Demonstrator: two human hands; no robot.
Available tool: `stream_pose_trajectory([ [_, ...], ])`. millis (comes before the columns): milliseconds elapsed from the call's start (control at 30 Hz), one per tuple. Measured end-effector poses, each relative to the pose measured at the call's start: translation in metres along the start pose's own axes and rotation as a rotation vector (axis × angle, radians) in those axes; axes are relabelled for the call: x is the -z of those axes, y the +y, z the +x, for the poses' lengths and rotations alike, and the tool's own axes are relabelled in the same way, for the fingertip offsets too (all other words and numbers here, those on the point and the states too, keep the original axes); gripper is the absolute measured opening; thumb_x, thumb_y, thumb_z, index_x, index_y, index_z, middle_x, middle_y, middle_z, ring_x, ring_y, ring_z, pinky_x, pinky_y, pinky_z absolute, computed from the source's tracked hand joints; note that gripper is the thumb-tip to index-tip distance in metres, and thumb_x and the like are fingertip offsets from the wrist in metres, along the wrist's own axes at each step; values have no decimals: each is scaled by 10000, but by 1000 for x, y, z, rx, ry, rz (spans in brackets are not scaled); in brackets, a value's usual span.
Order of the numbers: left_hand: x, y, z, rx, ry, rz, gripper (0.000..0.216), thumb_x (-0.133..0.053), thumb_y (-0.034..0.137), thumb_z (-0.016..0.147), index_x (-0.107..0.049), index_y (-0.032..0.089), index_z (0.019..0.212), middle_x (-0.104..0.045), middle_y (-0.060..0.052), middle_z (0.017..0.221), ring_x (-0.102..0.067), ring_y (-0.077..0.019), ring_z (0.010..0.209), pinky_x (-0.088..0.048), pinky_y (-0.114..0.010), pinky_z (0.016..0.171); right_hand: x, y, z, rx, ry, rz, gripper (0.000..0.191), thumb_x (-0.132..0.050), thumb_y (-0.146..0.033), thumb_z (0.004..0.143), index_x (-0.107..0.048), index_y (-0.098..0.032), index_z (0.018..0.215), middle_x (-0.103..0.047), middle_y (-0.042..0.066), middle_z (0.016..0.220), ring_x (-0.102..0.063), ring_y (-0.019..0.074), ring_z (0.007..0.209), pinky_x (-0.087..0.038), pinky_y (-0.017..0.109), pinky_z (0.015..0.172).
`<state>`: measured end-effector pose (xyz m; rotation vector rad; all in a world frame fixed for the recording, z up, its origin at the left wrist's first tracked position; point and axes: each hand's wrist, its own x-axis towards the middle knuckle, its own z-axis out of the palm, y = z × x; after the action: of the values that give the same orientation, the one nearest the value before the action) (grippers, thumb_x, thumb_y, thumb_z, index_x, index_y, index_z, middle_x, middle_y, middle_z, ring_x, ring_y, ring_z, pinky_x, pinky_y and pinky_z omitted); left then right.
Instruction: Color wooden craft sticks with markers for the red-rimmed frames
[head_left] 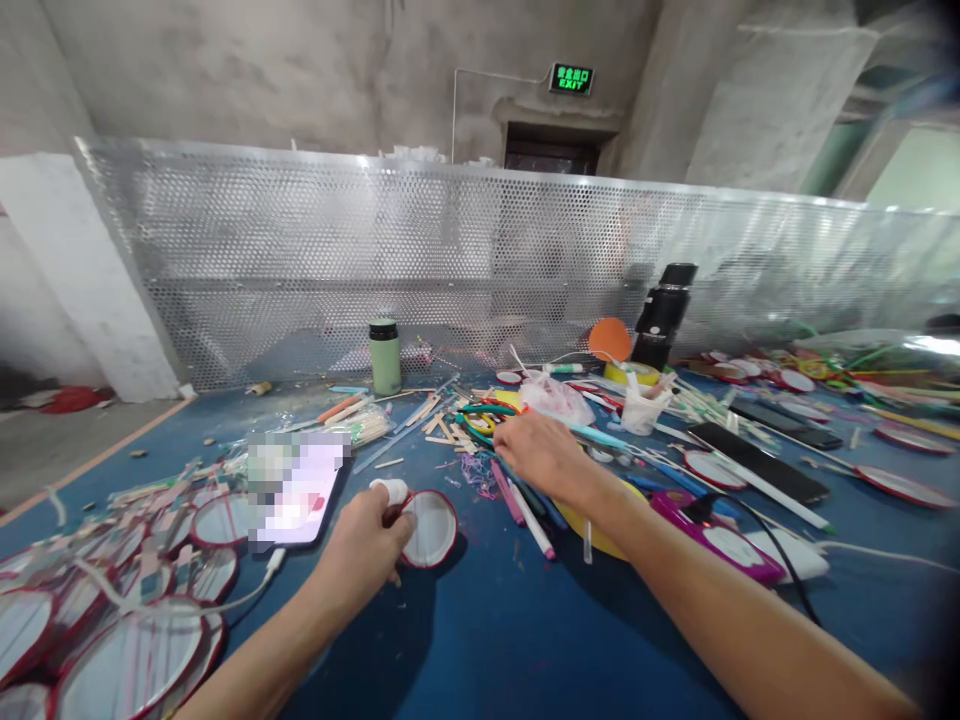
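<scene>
Disc (431, 525) of white card with a red rim lies flat on the blue table (510, 620), just right of the phone (300, 495). The left hand (367, 545), at the phone's near right corner, touches the disc's left edge. Its fingers are curled shut around a small white bottle (390, 490), whose rounded top shows above the fist. The right hand (544, 455) is farther right of the phone and a little beyond it, palm down over a heap of sticks and pens (480, 430). Its fingertips are hidden behind the back of the hand, so I cannot tell whether they pinch anything. The disc looks thin and very light, stiff enough to lift by one edge but easy to crease or bend if squeezed across its face. The rim is probably the best place to grip it, thumb on top and a finger slid beneath. The bottle looks smooth, light and rigid — a wrap of the fingers round its body should hold it.
</scene>
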<state>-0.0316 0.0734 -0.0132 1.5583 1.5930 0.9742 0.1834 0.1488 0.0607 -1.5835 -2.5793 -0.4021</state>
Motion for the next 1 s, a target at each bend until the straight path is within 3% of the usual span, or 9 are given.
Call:
stream_pose_trajectory([
  [133,-1,-1,0,24,7,-14,111,-576,281,729,-521,186,748,-479,68,534,-517,-117,379,-418,-207,358,27,28,18,-73,95,22,240,-525,-191,866,-764,-195,842,-746,95,854,-664,212,792,-391,264,631],
  [300,-2,-4,-1,9,-32,-39,132,-592,305,718,-531,194,756,-492,69,530,-512,-113,393,-407,-192,366,42,54,32,-175,33,35,219,-563,-142,803,-769,-173,869,-744,124,892,-672,230,838,-405,269,659],
  [433,-4,-4,-3,-8,-55,-18,126,-570,299,720,-546,190,779,-506,63,544,-508,-114,388,-413,-195,370,26,58,40,-173,-37,131,189,-613,-57,717,-773,-119,796,-750,146,861,-682,217,808,-430,252,654],
  [567,-5,-1,-5,-30,-48,35,109,-531,278,727,-541,188,788,-522,50,547,-523,-133,392,-424,-212,373,-2,41,37,-99,-74,254,170,-661,-8,636,-751,-145,593,-703,19,589,-666,144,642,-406,187,572],
  [667,-5,-1,-5,-56,-43,63,81,-514,262,735,-538,192,768,-511,49,542,-527,-136,400,-422,-210,379,-18,23,30,-70,6,363,237,-623,-18,696,-747,-169,561,-672,-40,542,-662,102,629,-390,168,568],
  [800,-6,-3,-4,-52,-46,91,60,-504,253,743,-527,198,752,-517,45,559,-539,-139,421,-411,-205,390,-27,10,26,-93,121,410,249,-618,-44,730,-730,-149,535,-674,-21,540,-669,111,622,-363,170,508],
  [1000,-5,-2,-6,-106,-46,162,72,-461,210,771,-517,197,729,-539,27,594,-544,-138,483,-362,-195,435,-32,15,30,-23,59,236,176,-620,-5,737,-760,-112,730,-738,51,750,-692,177,847,-439,208,698],
])
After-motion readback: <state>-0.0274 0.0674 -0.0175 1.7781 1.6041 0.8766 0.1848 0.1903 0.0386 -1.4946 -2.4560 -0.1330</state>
